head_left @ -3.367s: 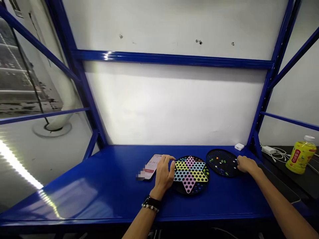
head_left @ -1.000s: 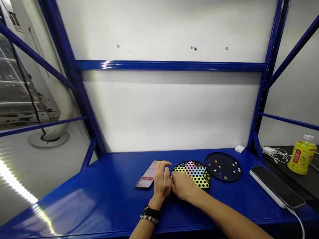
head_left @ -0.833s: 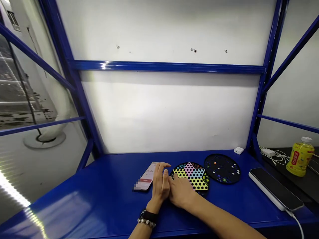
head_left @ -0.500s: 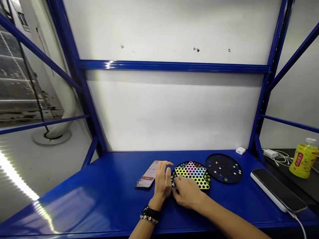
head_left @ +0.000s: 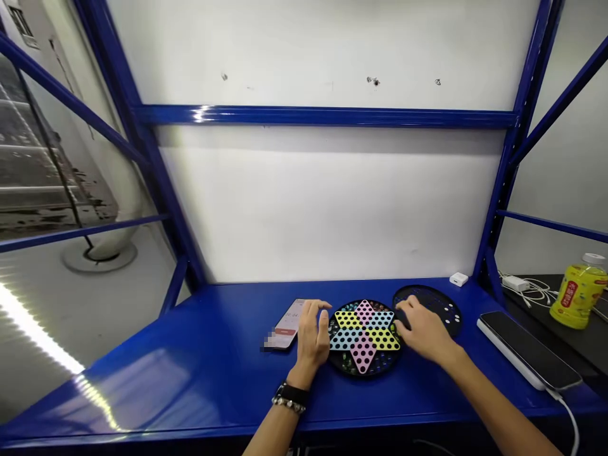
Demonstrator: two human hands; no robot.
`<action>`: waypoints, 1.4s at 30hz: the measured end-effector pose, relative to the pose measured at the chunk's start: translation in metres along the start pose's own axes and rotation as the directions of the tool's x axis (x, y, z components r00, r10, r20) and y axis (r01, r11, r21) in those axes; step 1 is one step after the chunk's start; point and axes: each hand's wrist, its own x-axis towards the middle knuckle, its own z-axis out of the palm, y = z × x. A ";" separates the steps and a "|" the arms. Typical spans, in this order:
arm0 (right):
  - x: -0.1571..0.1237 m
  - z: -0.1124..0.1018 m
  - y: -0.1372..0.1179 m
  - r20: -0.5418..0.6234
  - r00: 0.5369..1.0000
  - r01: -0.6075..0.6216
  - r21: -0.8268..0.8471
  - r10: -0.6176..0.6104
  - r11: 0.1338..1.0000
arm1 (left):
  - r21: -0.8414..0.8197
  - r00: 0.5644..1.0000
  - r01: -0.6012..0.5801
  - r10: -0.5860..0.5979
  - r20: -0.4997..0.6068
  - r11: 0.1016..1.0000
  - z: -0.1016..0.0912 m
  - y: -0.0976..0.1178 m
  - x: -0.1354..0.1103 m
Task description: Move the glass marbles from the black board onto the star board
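A round Chinese checkers board (head_left: 365, 335) lies on the blue table, its star of pink, yellow and light-blue points dotted with dark holes. Small coloured pieces sit in the rim sections around the star. My left hand (head_left: 312, 332) stands at the board's left edge, fingers curved and thumb apart, with nothing visible in it. To the right, my right hand (head_left: 422, 328) is over the near left part of a black round lid (head_left: 450, 301), beside the board's right edge. Its thumb and forefinger are apart. Several small white spots show on the lid; my hand hides part of it.
A phone (head_left: 289, 326) with a lit screen lies left of the board. At the right are a dark phone on a white block (head_left: 527, 351), a white charging case (head_left: 458, 279), a yellow drink bottle (head_left: 577, 294) and white cables (head_left: 536, 294). Blue frame posts border the table.
My right hand has left the board's left side and moved right to the black lid, uncovering the star. My left hand has stayed by the board's edge. The view has tilted slightly.
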 end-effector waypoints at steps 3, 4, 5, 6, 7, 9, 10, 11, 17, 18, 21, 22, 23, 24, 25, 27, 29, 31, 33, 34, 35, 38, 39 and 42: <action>-0.002 -0.005 0.051 0.153 0.977 -0.136 -0.108 0.152 0.985 | 0.004 1.000 -0.004 0.004 0.010 1.000 0.000 -0.001 0.001; -0.003 -0.003 0.063 0.203 0.966 -0.139 -0.102 0.158 0.985 | 0.007 1.000 -0.008 0.007 0.012 1.000 0.000 -0.001 0.001; -0.005 -0.001 0.071 0.236 0.960 -0.133 -0.079 0.148 0.988 | 0.009 1.000 -0.011 0.010 0.013 1.000 0.000 -0.002 0.001; -0.006 0.001 0.076 0.253 0.958 -0.125 -0.051 0.134 0.991 | 0.011 1.000 -0.013 0.013 0.014 1.000 0.000 -0.003 0.001; -0.006 0.003 0.078 0.259 0.958 -0.117 -0.026 0.120 0.993 | 0.012 1.000 -0.014 0.014 0.016 1.000 0.000 -0.003 0.001; -0.003 0.004 0.075 0.254 0.961 -0.109 -0.002 0.106 0.994 | 0.013 1.000 -0.011 0.011 0.023 1.000 0.000 -0.004 0.001; 0.001 0.003 0.072 0.245 0.964 -0.106 0.001 0.103 0.994 | 0.011 1.000 -0.010 0.010 0.024 1.000 0.000 -0.004 0.001; 0.007 0.002 0.068 0.228 0.969 -0.102 0.003 0.099 0.995 | 0.009 1.000 -0.010 0.010 0.023 1.000 0.000 -0.004 0.001; 0.055 0.014 0.046 0.203 0.979 -0.035 0.020 0.030 0.999 | 0.003 1.000 -0.011 0.011 0.023 1.000 -0.001 -0.003 0.001; 0.060 0.019 0.045 0.222 0.975 -0.031 0.012 0.028 0.999 | 0.003 1.000 -0.007 0.007 0.027 1.000 -0.001 -0.003 0.001; 0.067 0.032 0.045 0.217 0.976 -0.020 0.006 0.018 1.000 | -0.002 1.000 -0.001 0.002 0.029 1.000 -0.001 -0.002 0.000; 0.067 0.034 0.046 0.201 0.980 -0.014 0.015 0.011 1.000 | -0.004 1.000 -0.001 0.001 0.028 1.000 -0.001 -0.002 0.000; 0.066 0.034 0.047 0.185 0.983 -0.008 0.030 0.002 1.000 | -0.005 1.000 -0.001 0.001 0.027 1.000 -0.001 -0.001 0.000; 0.064 0.032 0.047 0.168 0.986 -0.001 0.052 -0.008 0.999 | -0.005 1.000 0.000 0.000 0.027 1.000 -0.001 -0.001 0.000; 0.062 0.030 0.046 0.145 0.989 0.006 0.081 -0.018 0.997 | -0.004 1.000 0.001 -0.001 0.027 1.000 -0.001 -0.001 0.000; 0.058 0.025 0.034 0.079 0.996 0.035 0.173 -0.049 0.984 | 0.000 1.000 0.002 -0.002 0.030 1.000 -0.001 -0.001 0.000; 0.053 0.022 0.009 0.024 0.994 0.092 0.286 -0.103 0.954 | 0.001 1.000 -0.002 0.002 0.028 1.000 0.000 -0.002 0.001; 0.047 0.025 -0.026 0.045 0.979 0.167 0.366 -0.197 0.915 | 0.000 1.000 -0.011 0.011 0.017 1.000 0.000 -0.003 0.001; 0.040 0.032 -0.064 0.092 0.954 0.235 0.368 -0.287 0.900 | 0.000 1.000 -0.019 0.019 0.001 1.000 0.000 -0.005 0.001; 0.037 0.036 -0.080 0.154 0.932 0.257 0.353 -0.327 0.900 | 0.001 1.000 -0.022 0.022 -0.007 1.000 0.000 -0.006 0.001; 0.035 0.040 -0.094 0.195 0.920 0.267 0.325 -0.340 0.907 | 0.000 1.000 -0.023 0.023 -0.016 1.000 0.000 -0.006 0.001; 0.030 0.046 -0.118 0.203 0.927 0.278 0.188 -0.314 0.942 | -0.012 0.998 -0.019 0.018 -0.052 1.000 -0.001 -0.008 0.002; 0.029 0.046 -0.121 0.193 0.934 0.278 0.140 -0.302 0.950 | -0.018 0.998 -0.018 0.017 -0.061 1.000 -0.001 -0.008 0.002; 0.027 0.045 -0.121 0.203 0.931 0.296 0.059 -0.302 0.953 | -0.024 0.998 -0.017 0.016 -0.062 1.000 -0.001 -0.007 0.002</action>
